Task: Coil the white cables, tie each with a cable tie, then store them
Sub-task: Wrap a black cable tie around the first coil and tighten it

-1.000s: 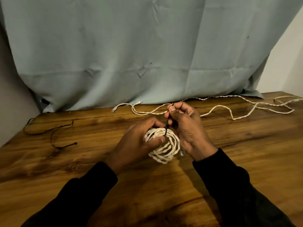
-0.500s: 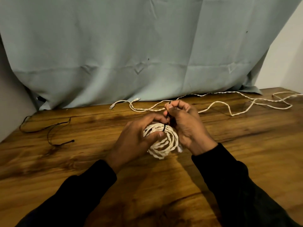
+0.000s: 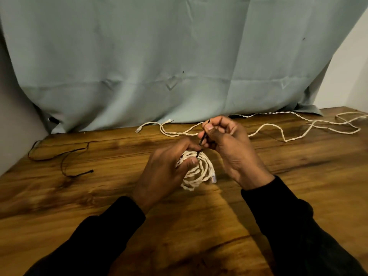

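A grey-green curtain [image 3: 179, 56] hangs behind the wooden desk [image 3: 298, 186]. At the desk's middle, the left hand [image 3: 161, 172] grips the coiled white cable [image 3: 197, 172]; the right hand [image 3: 229, 142] fingers pinch the black cable tie [image 3: 203, 137] around it. A loose white cable [image 3: 278, 132] lies along the far edge.

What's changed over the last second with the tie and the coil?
Little. The right hand has drawn the black cable tie tail slightly up and back from the coiled white cable, so more of the tail shows below the fingers. The left hand still grips the coil in the same spot. The loose white cable and thin black cord lie unchanged on the table.
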